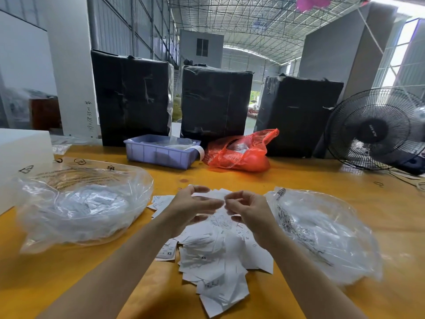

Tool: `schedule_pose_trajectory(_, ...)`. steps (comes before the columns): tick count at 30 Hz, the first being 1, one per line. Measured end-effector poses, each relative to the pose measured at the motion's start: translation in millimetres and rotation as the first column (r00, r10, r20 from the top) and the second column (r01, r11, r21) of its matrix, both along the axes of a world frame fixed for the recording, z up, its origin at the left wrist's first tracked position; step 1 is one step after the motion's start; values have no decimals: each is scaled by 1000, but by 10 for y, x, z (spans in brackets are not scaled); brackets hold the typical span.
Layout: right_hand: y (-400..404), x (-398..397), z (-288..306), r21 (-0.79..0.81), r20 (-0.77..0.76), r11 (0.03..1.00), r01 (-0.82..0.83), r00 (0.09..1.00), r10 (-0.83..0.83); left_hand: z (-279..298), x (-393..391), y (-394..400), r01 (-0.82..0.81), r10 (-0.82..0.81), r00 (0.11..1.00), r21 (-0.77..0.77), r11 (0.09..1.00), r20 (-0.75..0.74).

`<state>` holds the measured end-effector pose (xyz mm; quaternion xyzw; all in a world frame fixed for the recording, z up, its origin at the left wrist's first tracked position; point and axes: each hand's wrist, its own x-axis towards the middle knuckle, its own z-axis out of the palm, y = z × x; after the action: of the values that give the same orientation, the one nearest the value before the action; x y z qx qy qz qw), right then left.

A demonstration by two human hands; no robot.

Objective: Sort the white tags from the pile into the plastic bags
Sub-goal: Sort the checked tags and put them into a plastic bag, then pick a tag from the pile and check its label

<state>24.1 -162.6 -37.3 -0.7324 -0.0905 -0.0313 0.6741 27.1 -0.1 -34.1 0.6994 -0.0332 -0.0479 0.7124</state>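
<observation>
- A pile (218,256) of white tags is heaped on the yellow surface (299,180), near the centre, between two clear bags.
- The left bag (80,203) already holds tags; the right bag (322,231) lies just right of the pile, its contents hard to make out.
- Both hands are held above the far end of the pile, close together.
- The left hand (193,209) is loosely curled; whether a tag is pinched cannot be told.
- The right hand (247,211) has its fingers curled in; a tag may be held, but this is blurred.
- The step in hand appears to be picking and reading a tag.
- Next, the size must be checked and the tag dropped into the matching bag's mouth.
</observation>
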Motion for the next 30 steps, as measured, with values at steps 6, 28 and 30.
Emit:
schedule_pose_trajectory(6,85,6,-32,-254,268,967,29,963,42,-18,-9,31,1,-50,978,236,972,200)
schedule_pose_trajectory(28,-364,195,-101,-717,-119,692,-83,993,-5,-125,106,41,-196,180,974,115,974,139)
schedule_pose_trajectory(30,-346,188,-127,-716,-61,694,-68,998,35,-124,103,35,-195,179,975,117,974,131)
